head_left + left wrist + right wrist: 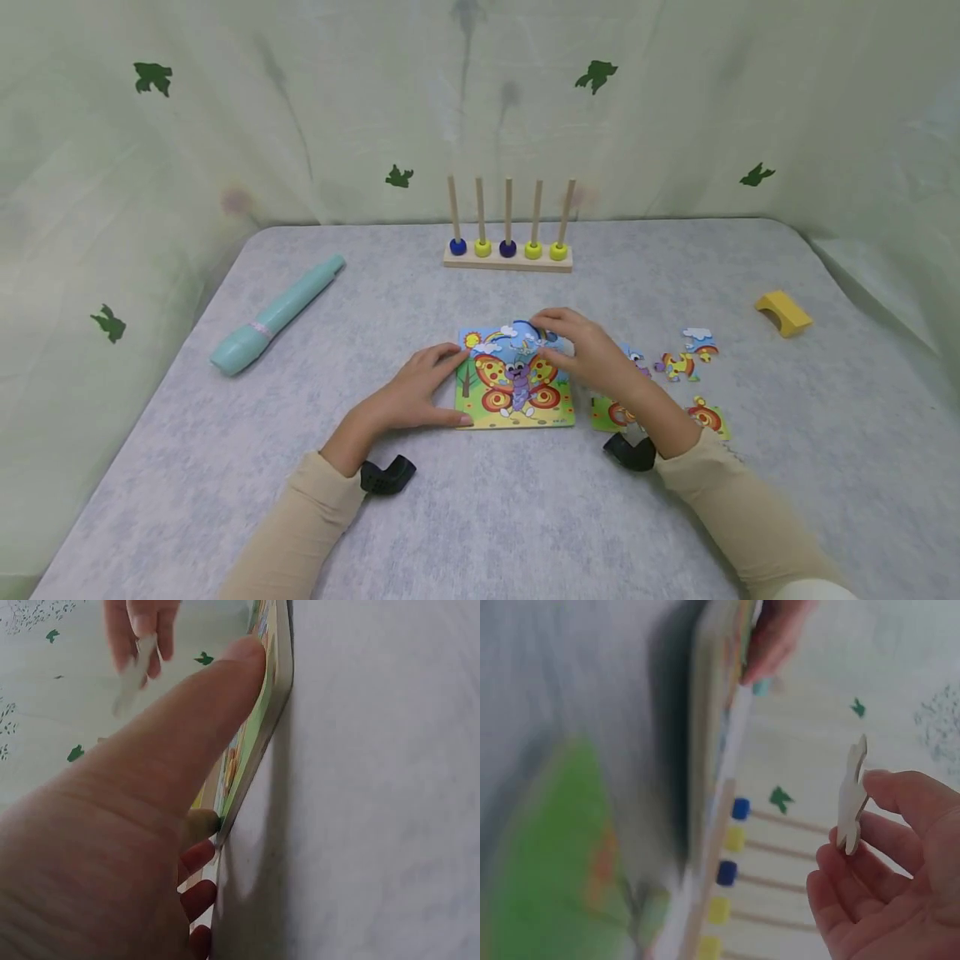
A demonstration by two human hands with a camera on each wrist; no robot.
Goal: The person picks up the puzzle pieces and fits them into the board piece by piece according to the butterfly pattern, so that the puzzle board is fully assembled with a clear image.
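Note:
A butterfly puzzle board (517, 400) lies on the table in front of me. My left hand (420, 387) holds it along its left edge, the thumb on the lower left corner and the fingers at the upper left. In the left wrist view that thumb (202, 705) presses on the board's face by its rim. Above the upper right of the board, my right hand (592, 350) pinches a thin puzzle piece (851, 795) between thumb and fingers. The right wrist view shows the piece edge-on, with its pale side, clear of the board.
Loose puzzle pieces (678, 367) lie right of the board, some partly behind my right forearm. A wooden peg stand (508, 260) with blue and yellow beads stands at the back. A teal toy microphone (281, 317) lies left, a yellow arch block (784, 314) right.

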